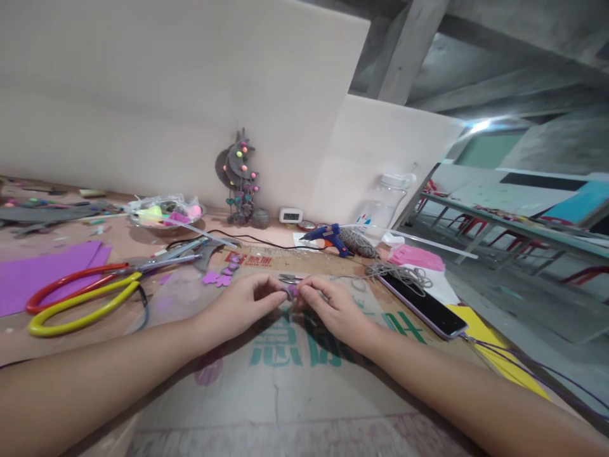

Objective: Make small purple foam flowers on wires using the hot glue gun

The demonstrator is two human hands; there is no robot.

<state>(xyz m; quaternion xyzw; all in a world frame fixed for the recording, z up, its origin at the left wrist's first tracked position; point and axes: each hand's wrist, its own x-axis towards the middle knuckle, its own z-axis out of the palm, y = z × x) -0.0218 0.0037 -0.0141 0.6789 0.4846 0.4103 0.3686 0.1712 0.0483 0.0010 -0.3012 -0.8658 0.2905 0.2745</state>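
A small purple piece [292, 291] is pinched by the fingertips of the left hand [254, 298] and right hand [333, 311], over the middle of the printed cardboard [295, 406]. Cardboard's left side is crowded by scissors [130, 281], far edge by a glue gun [336, 241], right side by a phone [425, 303]. Room for moving is left on the cardboard's near half.

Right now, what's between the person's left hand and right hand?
In the head view, a small purple piece shows between the fingertips of the left hand and the right hand; which one grips it is unclear.
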